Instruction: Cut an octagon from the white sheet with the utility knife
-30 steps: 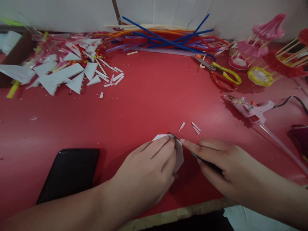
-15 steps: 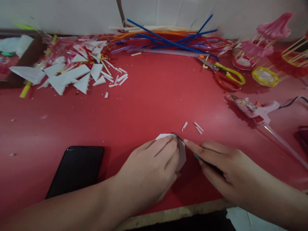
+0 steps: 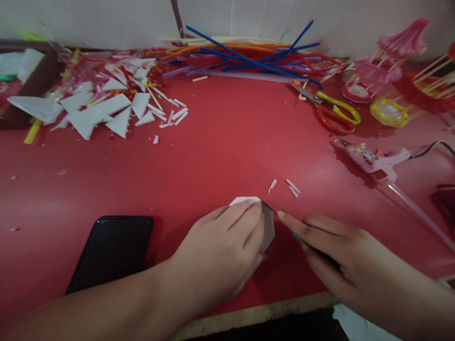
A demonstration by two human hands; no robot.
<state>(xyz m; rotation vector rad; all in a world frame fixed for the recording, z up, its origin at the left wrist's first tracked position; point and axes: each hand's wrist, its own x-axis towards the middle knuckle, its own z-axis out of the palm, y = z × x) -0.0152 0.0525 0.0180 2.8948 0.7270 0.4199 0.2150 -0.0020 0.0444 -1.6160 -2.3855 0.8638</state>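
My left hand [image 3: 222, 248] is closed over a white many-sided foam-board piece [image 3: 269, 229], pressing it against the red tabletop. The hand covers most of the piece, leaving its upper and right edges showing. In my right hand [image 3: 334, 255] is a craft knife [image 3: 269, 207] with a thin dark blade and a bit of green on its handle. My forefinger lies along the knife, and its tip touches the upper right corner of the piece. Just beyond lie a few thin white offcuts [image 3: 293, 187].
A black phone [image 3: 110, 253] lies left of my forearm. White scraps [image 3: 97, 113] pile up at the back left, and colourful pipe cleaners [image 3: 249, 59] along the wall. Scissors [image 3: 332, 106], a glue gun [image 3: 373, 161] and pink ruffled models [image 3: 382, 71] stand or lie to the right.
My right hand has drawn the craft knife slightly right and toward me along the edge of the piece. My left hand stays in place on it.
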